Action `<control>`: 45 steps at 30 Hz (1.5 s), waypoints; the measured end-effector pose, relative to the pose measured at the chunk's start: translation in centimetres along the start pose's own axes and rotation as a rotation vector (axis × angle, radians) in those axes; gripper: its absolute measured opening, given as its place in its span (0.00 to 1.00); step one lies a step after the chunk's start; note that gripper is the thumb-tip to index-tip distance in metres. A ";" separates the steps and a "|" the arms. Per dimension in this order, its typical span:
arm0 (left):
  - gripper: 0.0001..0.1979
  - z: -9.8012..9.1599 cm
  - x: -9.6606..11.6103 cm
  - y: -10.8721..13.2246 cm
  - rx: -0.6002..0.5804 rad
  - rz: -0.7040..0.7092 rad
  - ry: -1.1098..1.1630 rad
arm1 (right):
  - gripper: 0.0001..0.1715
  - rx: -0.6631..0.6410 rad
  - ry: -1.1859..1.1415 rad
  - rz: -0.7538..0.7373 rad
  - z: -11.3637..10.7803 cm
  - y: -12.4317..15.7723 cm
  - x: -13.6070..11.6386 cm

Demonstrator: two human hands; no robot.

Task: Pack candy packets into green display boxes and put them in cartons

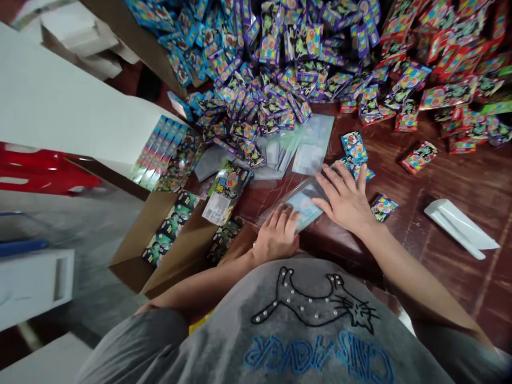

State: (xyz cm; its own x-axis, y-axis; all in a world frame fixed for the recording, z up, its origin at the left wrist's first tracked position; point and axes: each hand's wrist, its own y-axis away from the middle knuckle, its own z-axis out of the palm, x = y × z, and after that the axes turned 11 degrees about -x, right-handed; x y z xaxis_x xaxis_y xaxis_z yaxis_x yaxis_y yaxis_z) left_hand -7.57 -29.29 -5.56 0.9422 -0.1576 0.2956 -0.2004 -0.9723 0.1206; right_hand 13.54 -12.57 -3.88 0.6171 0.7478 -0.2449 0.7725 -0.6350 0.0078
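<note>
A clear plastic bag [306, 207] with a light-blue printed insert lies at the table's near edge. My left hand [276, 237] rests on the bag's left part, its fingers laid out over the film and its thumb hidden. On the bag's right end, my right hand [344, 198] lies with fingers spread. Just beyond its fingertips are small blue printed boxes [354, 147], one partly covered by the hand. A small purple box [384, 207] sits to the right of that wrist. Flat clear bags [314, 144] are fanned out behind both hands.
Heaps of small purple boxes [303, 41], blue boxes [186, 64] and red boxes [452, 53] cover the table's far side. A single red box [420, 157] and a folded white sheet [460, 226] lie rightward. An open carton [160, 240] holding printed packs stands at left, beside a black-green pack [229, 184].
</note>
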 end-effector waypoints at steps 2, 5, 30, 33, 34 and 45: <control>0.29 -0.8 -0.5 0.1 -0.043 -0.027 -0.018 | 0.38 0.066 -0.048 0.022 -0.5 0.0 -0.9; 0.30 -3.1 -2.0 0.1 -0.024 -0.062 0.031 | 0.34 0.241 -0.175 0.038 -1.3 0.5 -1.8; 0.15 -7.9 3.4 -7.2 -0.147 0.029 1.042 | 0.22 0.355 -0.820 0.321 -6.1 7.9 -3.9; 0.17 -6.4 4.5 -6.8 -0.026 -0.033 1.077 | 0.24 0.293 -0.822 0.552 -2.9 6.9 -6.4; 0.17 -5.7 4.6 -6.5 -0.011 -0.059 1.038 | 0.24 0.218 -0.745 0.613 -1.9 6.4 -7.0; 0.29 -2.3 0.0 -4.8 0.132 -0.115 0.647 | 0.31 0.008 -0.499 0.374 -1.8 5.3 -3.9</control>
State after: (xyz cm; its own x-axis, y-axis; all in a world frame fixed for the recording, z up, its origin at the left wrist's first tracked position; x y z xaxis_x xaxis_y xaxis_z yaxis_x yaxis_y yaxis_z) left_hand -7.18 -24.27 -3.96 0.5968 0.0439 0.8012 -0.0349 -0.9961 0.0806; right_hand 15.52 -18.52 -1.10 0.6998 0.2951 -0.6505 0.5154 -0.8391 0.1738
